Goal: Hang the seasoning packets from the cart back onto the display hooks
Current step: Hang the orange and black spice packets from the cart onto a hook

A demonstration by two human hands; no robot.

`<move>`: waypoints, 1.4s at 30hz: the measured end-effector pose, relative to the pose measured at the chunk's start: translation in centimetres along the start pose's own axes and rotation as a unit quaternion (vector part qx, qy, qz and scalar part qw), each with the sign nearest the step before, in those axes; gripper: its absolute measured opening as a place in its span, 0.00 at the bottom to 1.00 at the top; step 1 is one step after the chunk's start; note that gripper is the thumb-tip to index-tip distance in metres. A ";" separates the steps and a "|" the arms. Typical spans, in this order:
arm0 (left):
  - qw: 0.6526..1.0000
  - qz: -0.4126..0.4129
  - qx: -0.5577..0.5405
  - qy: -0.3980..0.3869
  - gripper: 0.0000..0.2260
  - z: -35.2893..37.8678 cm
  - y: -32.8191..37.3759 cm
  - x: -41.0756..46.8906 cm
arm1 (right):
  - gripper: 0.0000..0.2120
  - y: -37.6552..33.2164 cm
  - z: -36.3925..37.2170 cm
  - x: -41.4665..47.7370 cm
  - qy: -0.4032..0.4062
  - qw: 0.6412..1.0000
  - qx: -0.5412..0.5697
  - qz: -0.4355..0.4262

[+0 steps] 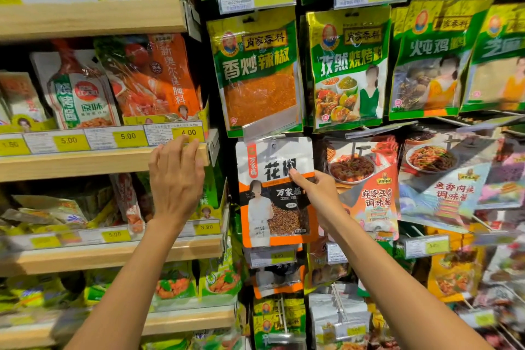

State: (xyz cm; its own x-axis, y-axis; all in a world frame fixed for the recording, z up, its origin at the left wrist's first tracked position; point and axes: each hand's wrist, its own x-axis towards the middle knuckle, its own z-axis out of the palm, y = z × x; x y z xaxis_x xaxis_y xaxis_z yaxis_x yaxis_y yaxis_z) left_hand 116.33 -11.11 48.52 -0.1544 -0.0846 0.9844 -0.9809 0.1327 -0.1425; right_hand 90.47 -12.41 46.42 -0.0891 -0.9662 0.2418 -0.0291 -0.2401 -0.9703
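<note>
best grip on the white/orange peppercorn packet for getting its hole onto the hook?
Probably pinch the right edge at mid-height, coming from the right, as the right hand does on the peppercorn packet. The packet is flat and upright, and its hang hole sits at top centre, so a side grip leaves the hole clear. The left hand is free to steady it.

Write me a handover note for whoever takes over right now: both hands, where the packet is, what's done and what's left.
Right hand: pinching the white-and-orange peppercorn packet at its right edge, thumb on the front.
Left hand: open, empty, fingers against the front edge of the wooden shelf under the 4.00 price tag.
The packet's top sits up at its hook, just below the chili packet; I cannot tell whether the hole is fully threaded.
Done: packet brought to its hook.
Left: confirm it hangs, let go. The cart is out of view, so the remaining packets are unknown.
</note>
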 end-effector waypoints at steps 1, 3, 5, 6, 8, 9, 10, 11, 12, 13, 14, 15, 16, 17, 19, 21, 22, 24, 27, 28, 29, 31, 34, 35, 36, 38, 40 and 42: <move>1.000 0.002 0.001 -0.002 0.11 -0.1 0.0 0.0 | 0.14 0.0 0.1 0.2 0.004 1.000 0.001 0.009; 1.000 0.008 0.004 -0.010 0.12 -0.3 -0.1 -0.1 | 0.15 0.0 0.4 0.5 0.014 1.000 0.007 0.023; 1.000 0.019 0.009 -0.020 0.13 -0.5 -0.3 -0.1 | 0.16 0.1 0.8 1.0 0.029 0.999 0.000 0.026; 0.999 0.025 0.011 -0.023 0.13 -0.6 -0.4 -0.1 | 0.17 0.1 1.0 1.3 0.038 0.999 -0.008 0.024; 0.999 0.036 0.014 -0.028 0.13 -0.8 -0.5 0.1 | 0.16 0.2 1.4 2.0 0.057 0.998 -0.031 0.017; 0.999 0.039 0.016 -0.029 0.14 -0.9 -0.6 0.1 | 0.16 0.3 1.6 2.3 0.064 0.997 -0.044 0.013; 0.999 0.041 0.017 -0.030 0.14 -0.9 -0.6 0.2 | 0.16 0.4 1.8 2.7 0.072 0.996 -0.056 0.008; 0.998 0.042 0.016 -0.033 0.14 -1.0 -0.7 0.2 | 0.16 0.4 2.0 3.0 0.082 0.994 -0.070 0.003; 0.998 0.043 0.014 -0.038 0.14 -1.0 -0.7 0.2 | 0.15 0.5 2.2 3.4 0.094 0.992 -0.090 -0.001; 0.998 0.043 0.011 -0.044 0.14 -1.1 -0.7 0.2 | 0.14 0.5 2.4 3.8 0.107 0.988 -0.112 -0.003; 0.998 0.042 0.010 -0.048 0.14 -1.2 -0.7 0.2 | 0.14 0.5 2.6 4.2 0.119 0.984 -0.132 -0.003; 0.998 0.041 0.010 -0.052 0.14 -1.2 -0.7 0.2 | 0.14 0.4 2.8 4.5 0.129 0.981 -0.146 -0.002; 0.998 0.039 0.010 -0.056 0.14 -1.3 -0.7 0.3 | 0.14 0.4 2.9 4.8 0.138 0.978 -0.158 0.001; 0.998 0.037 0.010 -0.059 0.14 -1.4 -0.6 0.3 | 0.15 0.4 3.1 5.1 0.145 0.974 -0.173 0.009; 0.997 0.032 0.009 -0.068 0.14 -1.5 -0.5 0.3 | 0.19 0.4 3.3 5.3 0.155 0.966 -0.204 0.032; 0.997 0.030 0.004 -0.073 0.14 -1.8 -0.4 0.4 | 0.21 0.5 3.4 5.3 0.157 0.959 -0.233 0.044; 0.997 0.028 -0.001 -0.072 0.14 -1.9 -0.3 0.5 | 0.21 0.5 3.4 5.1 0.158 0.956 -0.245 0.040; 0.998 0.025 -0.016 -0.060 0.14 -2.3 0.0 0.4 | 0.22 0.6 3.2 4.3 0.153 0.954 -0.256 0.016; 0.998 0.025 -0.052 -0.036 0.14 -2.8 1.4 -0.1 | 0.23 0.8 2.3 1.7 0.122 0.966 -0.223 -0.038; 0.997 0.026 -0.067 -0.033 0.14 -2.9 2.2 -0.4 | 0.21 1.0 1.8 0.5 0.114 0.969 -0.213 -0.056; 0.996 0.025 -0.083 -0.034 0.13 -2.9 3.3 -0.9 | 0.19 1.3 1.2 -0.8 0.108 0.970 -0.206 -0.072; 0.990 0.013 -0.129 -0.058 0.13 -2.7 6.1 -2.1 | 0.15 1.9 -0.6 -3.4 0.105 0.974 -0.184 -0.083; 0.964 -0.037 -0.224 -0.137 0.13 -2.6 11.7 -4.5 | 0.12 3.8 -5.0 -7.4 0.109 0.979 -0.162 -0.061; 0.947 -0.068 -0.262 -0.172 0.14 -2.6 13.9 -5.5 | 0.12 4.7 -6.9 -8.8 0.120 0.978 -0.161 -0.049; 0.924 -0.105 -0.302 -0.208 0.14 -2.6 16.2 -6.5 | 0.11 5.7 -9.0 -10.4 0.136 0.976 -0.165 -0.035; 0.862 -0.179 -0.380 -0.284 0.15 -2.9 21.0 -8.6 | 0.10 7.8 -13.4 -13.7 0.173 0.967 -0.185 0.005; 0.794 -0.227 -0.437 -0.355 0.14 -3.3 26.1 -10.7 | 0.10 10.1 -18.0 -17.3 0.208 0.955 -0.200 0.065; 0.733 -0.260 -0.470 -0.417 0.13 -3.6 31.2 -12.8 | 0.11 12.3 -22.5 -21.1 0.239 0.941 -0.202 0.127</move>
State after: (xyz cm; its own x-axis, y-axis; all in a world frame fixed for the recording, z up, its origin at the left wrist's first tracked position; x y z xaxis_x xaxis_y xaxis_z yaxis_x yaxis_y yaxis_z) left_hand 88.09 -2.30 31.84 -0.1925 -0.8869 0.4200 -0.4778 0.4586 0.7493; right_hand 69.55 7.08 29.52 -0.5794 -0.8119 0.0710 -0.3144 0.1423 -0.9386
